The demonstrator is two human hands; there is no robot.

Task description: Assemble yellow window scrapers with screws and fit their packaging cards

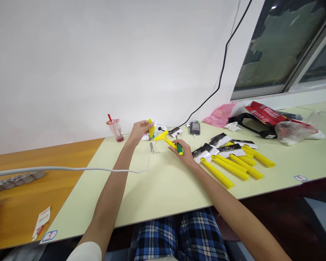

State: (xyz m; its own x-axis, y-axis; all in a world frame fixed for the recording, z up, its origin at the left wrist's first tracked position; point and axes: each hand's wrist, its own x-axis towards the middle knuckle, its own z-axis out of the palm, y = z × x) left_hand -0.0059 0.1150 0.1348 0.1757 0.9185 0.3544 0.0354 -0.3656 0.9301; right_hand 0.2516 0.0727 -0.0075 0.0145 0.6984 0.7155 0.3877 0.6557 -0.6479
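My left hand (140, 131) pinches a flat yellow plastic piece (151, 128), raised above the table. In my right hand (184, 153) are a yellow scraper (162, 136), its wide head pointing left towards the other hand, and a screwdriver (180, 149) with a green and yellow handle. The two yellow parts are close but apart. Below them on the table lie a thin grey blade-like strip (151, 147) and several tiny pieces (156, 152), too small to make out. To the right of my right hand lies a pile of yellow scrapers (230, 166) with black-and-white cards.
A white cable (97, 169) hangs across in front of my left forearm. At the back stand a cup with a red straw (115, 129) and a small dark device (195, 128). Pink plastic (220, 115), a black headset-like item (251, 125) and a red package (267, 113) lie back right.
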